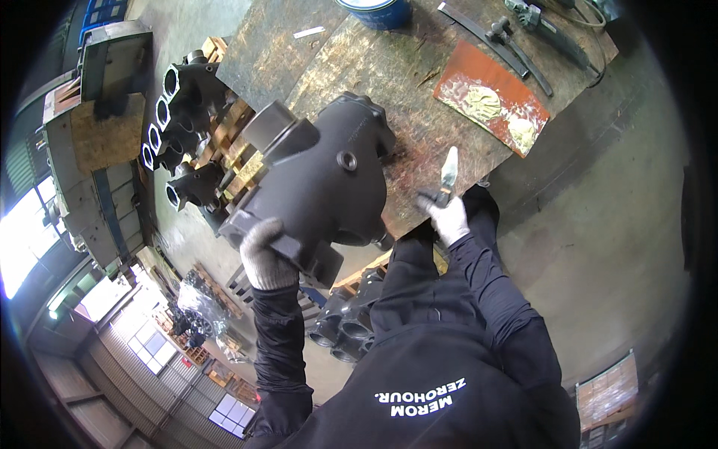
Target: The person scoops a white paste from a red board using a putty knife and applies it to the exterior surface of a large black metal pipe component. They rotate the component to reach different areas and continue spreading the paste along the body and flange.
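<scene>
The left hand (265,258) in a grey glove is closed on a lower flange of the casting (321,179), a big dark metal housing that rests tilted at the near edge of the surface (389,67), its round port up and to the left. The right hand (451,218) in a white glove is closed on a putty knife (449,173), blade up, just right of the casting and apart from it. Filler lies smeared on a red board (497,75) farther back. My judgement: the step is filling or smoothing the casting's skin, and the next move calls for a steady left hold while the blade meets the face flat.
</scene>
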{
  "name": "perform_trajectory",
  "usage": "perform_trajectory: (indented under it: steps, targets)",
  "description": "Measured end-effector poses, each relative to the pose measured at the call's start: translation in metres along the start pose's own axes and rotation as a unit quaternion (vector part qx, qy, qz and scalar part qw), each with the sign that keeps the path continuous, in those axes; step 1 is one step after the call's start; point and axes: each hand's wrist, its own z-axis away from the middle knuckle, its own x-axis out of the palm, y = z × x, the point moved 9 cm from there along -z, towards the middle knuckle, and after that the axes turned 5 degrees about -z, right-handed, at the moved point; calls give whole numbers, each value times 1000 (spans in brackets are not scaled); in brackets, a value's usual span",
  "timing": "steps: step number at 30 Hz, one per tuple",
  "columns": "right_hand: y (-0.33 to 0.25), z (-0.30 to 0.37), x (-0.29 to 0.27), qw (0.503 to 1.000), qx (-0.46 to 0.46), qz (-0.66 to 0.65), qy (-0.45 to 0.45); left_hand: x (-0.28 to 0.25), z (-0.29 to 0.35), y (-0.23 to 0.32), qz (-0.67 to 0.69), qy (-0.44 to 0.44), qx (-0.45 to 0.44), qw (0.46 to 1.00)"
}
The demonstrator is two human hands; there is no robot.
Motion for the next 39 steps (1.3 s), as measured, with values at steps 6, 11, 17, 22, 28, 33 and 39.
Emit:
perform_trajectory:
  steps: [6, 11, 17, 22, 28, 33, 39]
  targets:
    - [-93, -53, -10, 990, -75, 121, 18, -1, 33, 19, -262, -51, 242, 933]
    - [-106, -87, 7, 982, -50, 182, 15, -10, 38, -17, -67, -37, 19, 997]
    - [-111, -96, 10, 968, -112, 223, 30, -18, 55, -28, -133, -35, -25, 990]
    - [-95, -87, 4, 976, -81, 201, -4, -18, 69, -46, -125, -64, -64, 988]
    - [-98, -90, 21, 957, -136, 256, 7, -15, 94, -70, -243, -86, -74, 963]
    - [-97, -106, 47, 943, -125, 308, -33, -28, 111, -90, -277, -65, -67, 956]
    - [-102, -90, 75, 908, -191, 361, -98, -59, 114, -98, -298, -59, -84, 949]
